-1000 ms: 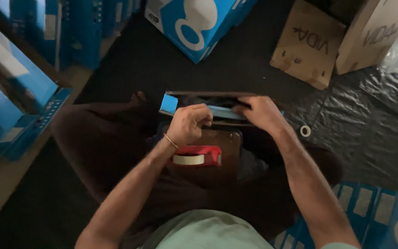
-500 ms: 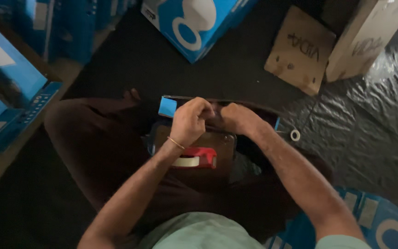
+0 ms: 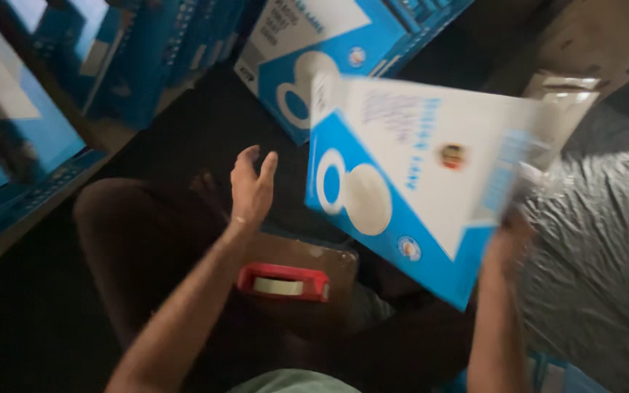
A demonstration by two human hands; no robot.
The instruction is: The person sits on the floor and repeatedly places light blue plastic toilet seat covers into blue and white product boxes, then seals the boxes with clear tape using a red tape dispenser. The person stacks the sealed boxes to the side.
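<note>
Carton [image 3: 416,196]: flat blue-and-white cardboard box, printed with round white shapes on its broad face. Held up in the air above the lap, tilted, its lower corner pointing down toward the knees; blurred with motion.

Grip: right hand [image 3: 507,240] holds the carton at its lower right edge; the fingers are hidden behind the board, so how they close on it cannot be told. Left hand [image 3: 251,188] is spread, palm toward the carton, just beside its left edge and not touching.

Handling, by judgement: light for its area, since one hand carries it by an edge. Stiff across the face, likely to flex or crease at the corners. Glossy print may be slippery. Best taken at two opposite edges, thumbs on the face, fingers behind.

Nearby: red tape dispenser [image 3: 284,282] lying on a brown board [image 3: 329,262] across the lap. More blue cartons [image 3: 307,65] stand ahead and at left. Grey plastic sheet [image 3: 598,255] covers the floor at right; brown cardboard [image 3: 569,44] lies beyond it.
</note>
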